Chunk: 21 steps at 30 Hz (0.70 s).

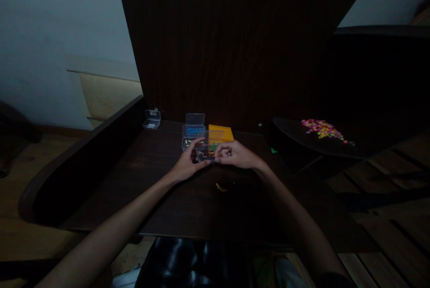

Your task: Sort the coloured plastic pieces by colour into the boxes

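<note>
Both my hands meet at a small clear plastic box (208,144) with its lid up, on the dark wooden table (161,198). My left hand (188,162) curls around the box's left side, thumb and fingers closed on it. My right hand (236,154) has its fingers bent and pinches at the box's right front edge. Behind the box stand another clear box with blue contents (194,130) and an orange box (222,133). A few small yellow beads (220,187) lie on the table in front of my hands.
A small clear box (152,120) sits at the table's far left corner. On a dark round surface to the right lies a pile of pink and yellow beads (321,129). A dark wooden panel rises behind the table. The scene is dim.
</note>
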### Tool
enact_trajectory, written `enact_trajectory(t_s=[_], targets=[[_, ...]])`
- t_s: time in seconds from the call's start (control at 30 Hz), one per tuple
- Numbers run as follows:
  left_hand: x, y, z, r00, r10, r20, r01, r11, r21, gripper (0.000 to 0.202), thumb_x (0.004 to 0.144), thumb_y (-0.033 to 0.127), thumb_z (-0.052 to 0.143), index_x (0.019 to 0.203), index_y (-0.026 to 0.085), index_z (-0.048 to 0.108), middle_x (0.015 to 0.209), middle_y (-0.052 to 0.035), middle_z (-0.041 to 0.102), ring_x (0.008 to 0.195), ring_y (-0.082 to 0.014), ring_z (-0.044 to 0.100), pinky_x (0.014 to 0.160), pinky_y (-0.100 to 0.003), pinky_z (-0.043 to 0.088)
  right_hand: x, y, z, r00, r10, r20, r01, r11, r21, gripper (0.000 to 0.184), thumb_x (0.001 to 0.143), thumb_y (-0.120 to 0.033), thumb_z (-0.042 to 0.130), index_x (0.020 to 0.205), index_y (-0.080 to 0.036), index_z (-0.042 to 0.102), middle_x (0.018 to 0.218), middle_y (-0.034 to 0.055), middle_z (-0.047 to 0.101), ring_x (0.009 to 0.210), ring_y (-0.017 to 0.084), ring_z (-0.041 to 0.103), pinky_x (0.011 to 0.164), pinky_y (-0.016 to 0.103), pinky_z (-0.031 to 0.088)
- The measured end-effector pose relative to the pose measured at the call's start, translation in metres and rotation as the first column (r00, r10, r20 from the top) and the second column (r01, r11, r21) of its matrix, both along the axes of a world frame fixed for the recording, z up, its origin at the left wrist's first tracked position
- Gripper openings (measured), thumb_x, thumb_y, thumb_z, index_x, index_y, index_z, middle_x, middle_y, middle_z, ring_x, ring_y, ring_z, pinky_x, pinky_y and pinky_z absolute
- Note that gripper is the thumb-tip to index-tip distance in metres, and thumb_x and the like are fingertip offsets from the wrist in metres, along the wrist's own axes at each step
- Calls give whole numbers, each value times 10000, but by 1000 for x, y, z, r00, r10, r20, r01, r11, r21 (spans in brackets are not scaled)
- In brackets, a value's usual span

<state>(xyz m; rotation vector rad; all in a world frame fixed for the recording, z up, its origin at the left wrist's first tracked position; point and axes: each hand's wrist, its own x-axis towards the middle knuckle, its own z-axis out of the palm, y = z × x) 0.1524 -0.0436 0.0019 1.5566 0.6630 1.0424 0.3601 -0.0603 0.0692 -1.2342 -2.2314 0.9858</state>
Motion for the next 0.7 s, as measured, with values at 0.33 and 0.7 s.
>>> enact_trajectory(t_s=[0.33, 0.7], targets=[[1, 0, -7, 998, -65, -15, 65, 998, 13, 742, 704, 267, 763, 1345, 236, 392, 1270, -119, 527, 1054, -236, 600, 950, -452, 483, -3, 15, -5, 963, -45, 267, 0, 986, 166, 114, 728, -120, 588, 789, -112, 684, 577, -52, 500, 533, 72, 413, 540, 191, 281], [0, -2, -5, 997, -72, -8, 72, 997, 32, 736, 708, 262, 765, 1344, 236, 395, 1299, -125, 503, 1012, -218, 605, 930, -450, 498, 8, 9, -1, 884, -222, 411, 84, 941, 328, 211, 795, -196, 611, 947, -186, 757, 697, 16, 636, 605, 107, 501, 588, 209, 309]])
